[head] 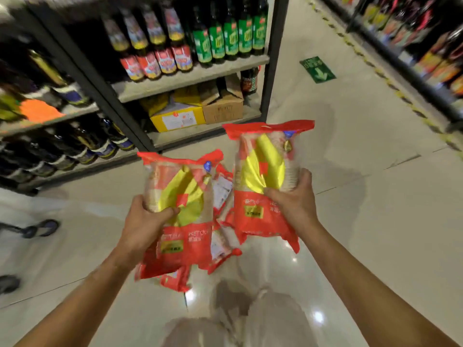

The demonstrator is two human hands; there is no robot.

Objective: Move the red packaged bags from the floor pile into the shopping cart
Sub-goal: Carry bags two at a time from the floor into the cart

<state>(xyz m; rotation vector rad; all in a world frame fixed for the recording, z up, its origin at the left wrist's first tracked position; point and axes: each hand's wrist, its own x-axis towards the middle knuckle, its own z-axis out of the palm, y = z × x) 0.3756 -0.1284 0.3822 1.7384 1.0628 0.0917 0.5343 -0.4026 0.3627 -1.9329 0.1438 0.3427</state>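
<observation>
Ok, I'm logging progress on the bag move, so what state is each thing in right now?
left hand: grips left bag, held above the floor.
right hand: grips right bag, held higher.
floor pile: more red bags lying below.
shopping cart: only wheels in view, left edge.
cardboard box: flaps open, bottom shelf.

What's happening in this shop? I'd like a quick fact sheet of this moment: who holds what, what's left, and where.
place: shop aisle beside a shelf of bottles
left hand: grips the left red bag
right hand: grips the right red bag
floor pile: more red bags, seen between and below the held ones
cart: only wheels show at the left edge, probably its own
floor mark: green arrow sign
</observation>
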